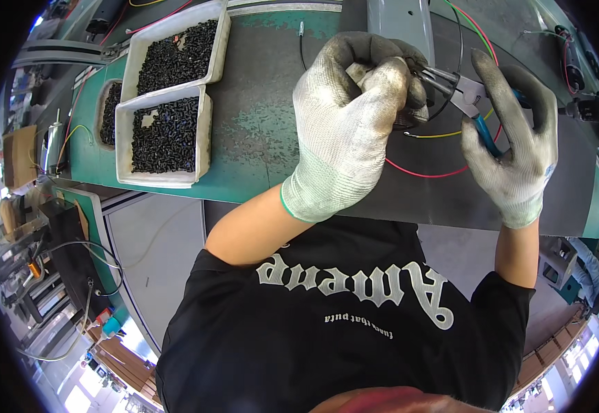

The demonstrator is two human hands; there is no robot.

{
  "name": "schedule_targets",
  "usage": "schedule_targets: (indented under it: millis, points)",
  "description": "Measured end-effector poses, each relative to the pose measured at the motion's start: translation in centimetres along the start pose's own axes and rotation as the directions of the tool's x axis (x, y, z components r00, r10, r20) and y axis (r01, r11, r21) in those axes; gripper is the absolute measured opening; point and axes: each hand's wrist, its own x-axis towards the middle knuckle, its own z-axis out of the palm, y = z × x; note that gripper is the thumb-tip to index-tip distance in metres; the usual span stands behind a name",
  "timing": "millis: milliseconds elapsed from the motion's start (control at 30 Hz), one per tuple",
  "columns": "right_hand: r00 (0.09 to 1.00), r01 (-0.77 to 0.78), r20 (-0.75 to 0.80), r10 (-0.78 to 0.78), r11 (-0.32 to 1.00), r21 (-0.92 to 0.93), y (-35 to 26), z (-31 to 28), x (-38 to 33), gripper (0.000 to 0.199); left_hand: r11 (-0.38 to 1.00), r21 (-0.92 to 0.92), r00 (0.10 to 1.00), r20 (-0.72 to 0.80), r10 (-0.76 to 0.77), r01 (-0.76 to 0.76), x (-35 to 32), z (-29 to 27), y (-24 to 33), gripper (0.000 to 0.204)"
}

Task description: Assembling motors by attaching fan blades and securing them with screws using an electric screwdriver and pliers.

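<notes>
Two gloved hands work above a dark tabletop [265, 103] with green edging, which spans the upper part of the view. The person's black printed shirt [341, 323] fills the lower centre.

At upper left, two white trays [203, 148] sit end to end on the tabletop, each loaded with small black parts [165, 141]. A third, darker container of the same parts lies just beside them on the left, partly hidden.

The left hand [351, 124], in a soiled white knit glove, is closed into a fist around a small part; the part itself is hidden by the fingers, so it cannot be identified. Thin black wire loops out from this fist.

The right hand [513, 144], in a matching glove, is clamped around the blue handles of a pair of pliers [468, 103]. The metal nose of the pliers points left and meets the left fist at its fingertips.

A red wire [423, 173] and a yellow wire [437, 134] run across the tabletop beneath and between the two hands.
</notes>
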Motion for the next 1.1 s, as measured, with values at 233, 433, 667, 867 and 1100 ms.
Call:
schedule_targets:
  millis: [233,433,667,867,1100]
  points:
    - [0.984,-0.128,-0.115,0.134,0.990,0.058,2.8,2.3,1.6,0.041,0.700,0.710,0.996,0.092,0.012,-0.074,4.9,1.4,4.0,0.022]
    - [0.859,-0.494,0.397,0.323,0.319,0.809,14.3,8.8,3.9,0.021,-0.205,0.858,0.879,0.477,-0.023,-0.471,17.7,-1.5,-0.7,0.048]
    - [0.650,-0.351,0.666,0.366,-0.633,0.690,12.0,13.1,1.5,0.016,0.041,0.978,0.978,0.203,0.043,-0.205,17.4,0.8,-2.2,0.081]
    - [0.851,-0.454,0.407,0.331,0.076,0.888,5.0,-2.9,-0.8,0.048,0.391,0.636,0.743,0.613,0.270,-0.666,5.0,4.6,4.5,0.091]
    - [0.946,-0.241,0.291,0.142,0.908,0.342,2.8,-11.1,3.8,0.057,0.543,0.373,0.554,0.804,0.215,-0.752,3.8,3.7,4.5,0.094]
